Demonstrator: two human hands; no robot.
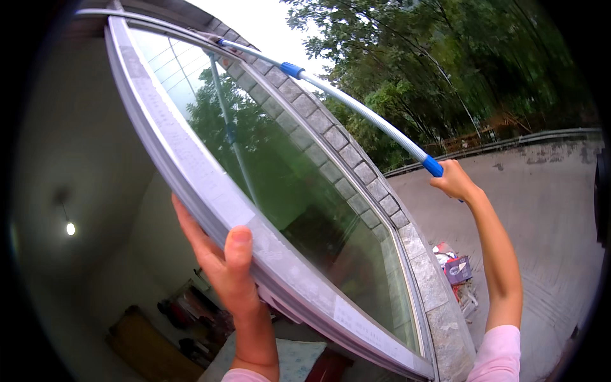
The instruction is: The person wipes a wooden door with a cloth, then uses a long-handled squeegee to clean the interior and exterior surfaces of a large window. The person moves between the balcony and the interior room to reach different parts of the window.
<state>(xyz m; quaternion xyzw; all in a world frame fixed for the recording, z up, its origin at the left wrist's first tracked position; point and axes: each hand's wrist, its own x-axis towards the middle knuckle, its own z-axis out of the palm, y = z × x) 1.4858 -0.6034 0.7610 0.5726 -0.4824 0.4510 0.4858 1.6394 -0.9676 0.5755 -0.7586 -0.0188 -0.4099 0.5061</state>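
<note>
My left hand point(226, 267) grips the edge of a window sash frame point(191, 157), thumb on its outer face and fingers around behind. Pale protective film bearing faint print covers parts of the frame. In my right hand point(456, 180) is the blue grip end of a telescopic pole point(367, 112), its light metal tube slanting up and left past a blue collar point(292, 70). The pole's far end reaches a greyish cloth-like head point(207, 36) near the top of the window, too small to make out. The glass pane point(286, 191) reflects trees and the pole.
Grey stone blocks point(351, 155) border the window on the right. Outside lie a paved road point(544, 210), a guardrail point(525, 137), trees point(420, 62) and a heap with a box point(458, 270). Indoors are a lit bulb point(70, 228), hanging clothes point(186, 305) and a bed point(296, 355).
</note>
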